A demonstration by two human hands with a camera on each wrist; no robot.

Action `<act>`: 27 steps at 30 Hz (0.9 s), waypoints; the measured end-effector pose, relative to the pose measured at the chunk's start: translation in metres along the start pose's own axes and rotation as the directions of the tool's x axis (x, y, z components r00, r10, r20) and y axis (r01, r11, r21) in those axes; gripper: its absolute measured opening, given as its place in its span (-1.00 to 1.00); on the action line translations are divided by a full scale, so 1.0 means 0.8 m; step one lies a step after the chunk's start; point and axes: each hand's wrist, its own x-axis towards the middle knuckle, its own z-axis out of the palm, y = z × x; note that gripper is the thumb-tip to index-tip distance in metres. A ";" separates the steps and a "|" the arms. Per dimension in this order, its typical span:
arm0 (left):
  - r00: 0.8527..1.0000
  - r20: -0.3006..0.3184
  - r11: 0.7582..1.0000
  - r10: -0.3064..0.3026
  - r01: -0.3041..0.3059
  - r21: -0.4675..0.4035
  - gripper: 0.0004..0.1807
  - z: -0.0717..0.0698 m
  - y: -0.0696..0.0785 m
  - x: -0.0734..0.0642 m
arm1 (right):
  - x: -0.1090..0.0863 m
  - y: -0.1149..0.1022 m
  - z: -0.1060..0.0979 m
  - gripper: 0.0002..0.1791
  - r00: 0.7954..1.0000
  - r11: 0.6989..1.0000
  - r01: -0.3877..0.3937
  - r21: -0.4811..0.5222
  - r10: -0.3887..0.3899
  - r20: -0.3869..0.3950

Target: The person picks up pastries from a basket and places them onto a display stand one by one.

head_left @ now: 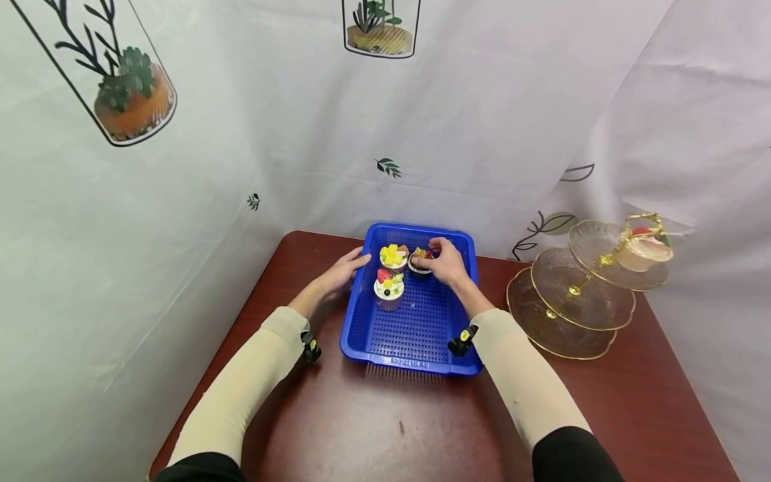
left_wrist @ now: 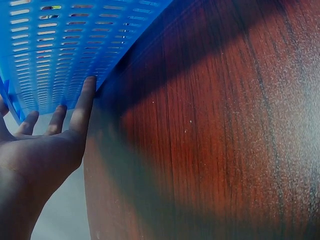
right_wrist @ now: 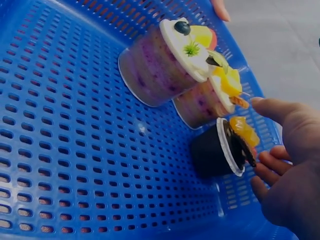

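Observation:
A blue plastic basket (head_left: pixel 415 341) with slotted sides sits on the table. At its left rim, my left hand (head_left: pixel 343 270) grips it, thumb over the edge and fingers along the outer wall (left_wrist: pixel 50 75). Over the basket's far right part, my right hand (head_left: pixel 448 264) reaches to a black dessert cup (right_wrist: pixel 207 150) topped with orange pieces; thumb and fingers are spread about its top. Beside that cup stands a clear dessert cup (right_wrist: pixel 202 102) with yellow cubes on top. Nearer me is another clear dessert cup (head_left: pixel 388 294) with white cream and fruit.
To the right stands a three-tiered glass stand (head_left: pixel 578 288) with gold rims, a fruit-topped dessert cup (head_left: pixel 644 251) on its top tier. The reddish-brown table (head_left: pixel 373 428) meets a white patterned cloth (head_left: pixel 482 134) behind and at the sides.

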 end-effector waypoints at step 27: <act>1.000 0.015 0.999 0.008 -0.009 0.039 -0.29 -0.001 -0.001 -0.004 | 0.001 0.004 0.012 -0.22 0.997 0.968 -0.011 -0.251 0.032 0.077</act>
